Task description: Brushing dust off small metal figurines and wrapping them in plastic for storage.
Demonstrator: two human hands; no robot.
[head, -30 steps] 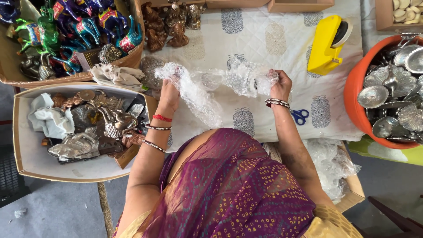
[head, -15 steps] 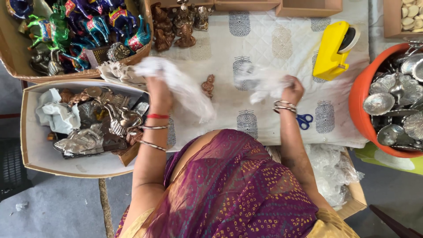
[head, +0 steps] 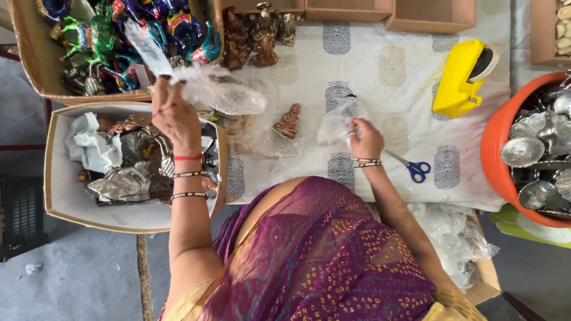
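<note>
Scissors point(head: 410, 168) and yellow tape dispenser point(head: 461, 77) on surface point(head: 380, 53) right of right hand point(head: 366, 139); orange tub point(head: 496, 148) of metal dishes at far right. Brown figurine point(head: 289, 122) between hands, uncovered. Left hand point(head: 173, 113) raised over box point(head: 59, 202), fingers pinching bubble wrap point(head: 217, 95). Right hand low, pinching its other end.
</note>
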